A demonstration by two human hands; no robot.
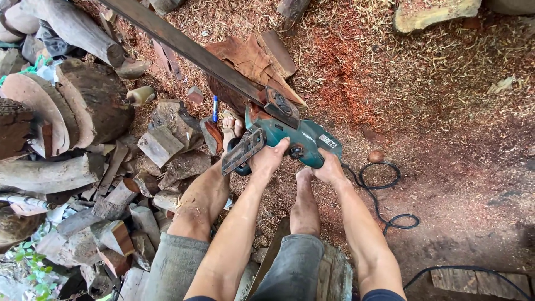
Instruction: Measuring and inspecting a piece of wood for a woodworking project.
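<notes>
Both hands clamp a teal electric chainsaw (295, 139) held low over the sawdust floor (423, 100): left hand (267, 159) fingers wrapped on the front handle, right hand (329, 167) closed round the rear grip. Long steel bar (184, 47) judged heavy, rigid, nose-weighted; black cord (384, 195) trails beside the bare feet.

Red-brown sawdust (390, 72) covers the ground across the upper right of the frame. Chopped wood blocks (128, 206) lie heaped at the lower left, with thick log sections (83, 100) at the upper left. A pale wood slab (434, 14) sits at the top right.
</notes>
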